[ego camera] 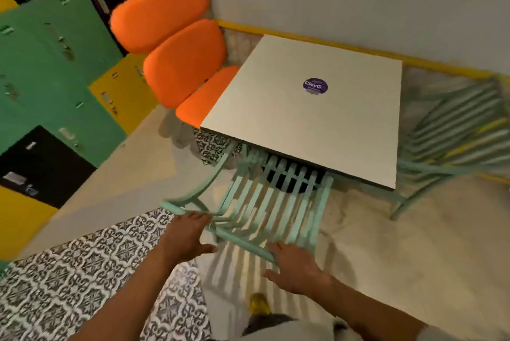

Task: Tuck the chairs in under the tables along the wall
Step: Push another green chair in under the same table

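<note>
A mint-green slatted chair (276, 202) stands at the near side of a square cream table (303, 119), its seat partly under the tabletop and its backrest toward me. My left hand (187, 235) rests on the backrest's top rail at the left, fingers spread. My right hand (298, 266) lies on the same rail at the right, fingers spread over it. An orange padded chair (179, 64) sits at the table's left side, its seat partly under the top. A second mint slatted chair (455, 133) stands at the table's right.
The table stands against a white wall with a yellow skirting (358, 46). A purple round sticker (315, 85) marks the tabletop. Green, yellow and black lockers (55, 78) line the left. Patterned floor tiles (82, 271) lie near left.
</note>
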### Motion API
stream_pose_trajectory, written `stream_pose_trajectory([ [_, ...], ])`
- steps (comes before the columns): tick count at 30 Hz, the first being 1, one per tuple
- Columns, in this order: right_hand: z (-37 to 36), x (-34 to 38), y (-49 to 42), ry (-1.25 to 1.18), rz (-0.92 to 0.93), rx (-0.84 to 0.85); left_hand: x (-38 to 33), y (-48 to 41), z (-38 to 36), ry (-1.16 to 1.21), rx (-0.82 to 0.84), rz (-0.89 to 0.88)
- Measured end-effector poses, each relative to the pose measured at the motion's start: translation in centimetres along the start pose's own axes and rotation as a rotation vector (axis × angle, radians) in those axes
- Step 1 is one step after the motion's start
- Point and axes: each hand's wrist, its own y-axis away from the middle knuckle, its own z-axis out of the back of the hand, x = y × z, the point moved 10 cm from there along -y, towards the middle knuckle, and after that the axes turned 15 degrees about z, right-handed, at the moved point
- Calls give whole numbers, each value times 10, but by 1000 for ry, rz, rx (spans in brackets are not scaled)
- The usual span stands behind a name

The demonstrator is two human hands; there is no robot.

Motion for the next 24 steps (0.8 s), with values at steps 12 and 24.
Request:
stream_pose_trajectory([
  [12,-15,15,-28,26,-511,-121,39,-94,-49,-291,274,-284],
  [24,-37,24,-22,109,-700,-158,47,-79,-83,-278,55,-428],
])
